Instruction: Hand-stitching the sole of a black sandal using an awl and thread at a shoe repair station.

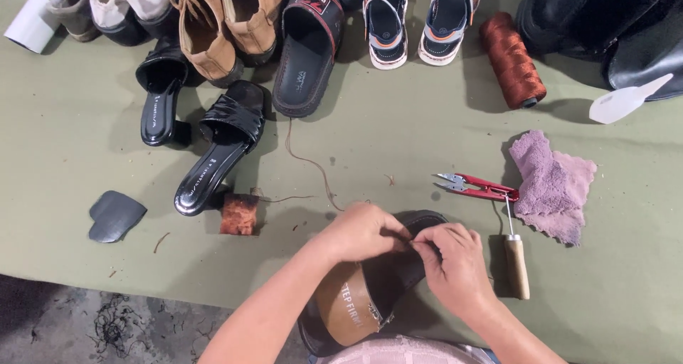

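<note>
We have a dark sandal (pixel 398 264) with a tan insole at the near edge of the green surface (pixel 398 129), its heel hanging over toward us. It looks light and fairly stiff in the sole, with a softer strap on top, so pinching the strap edge seems the sensible hold. Our left hand (pixel 363 232) curls over the strap with its fingertips pinched shut on it. Our right hand (pixel 455 261) meets it from the other side, its fingers also closed on the strap. Both forearms angle in from below. Red snips (pixel 478 186), a wooden-handled awl (pixel 515 261) and a purple cloth (pixel 551 186) lie just to the right.
</note>
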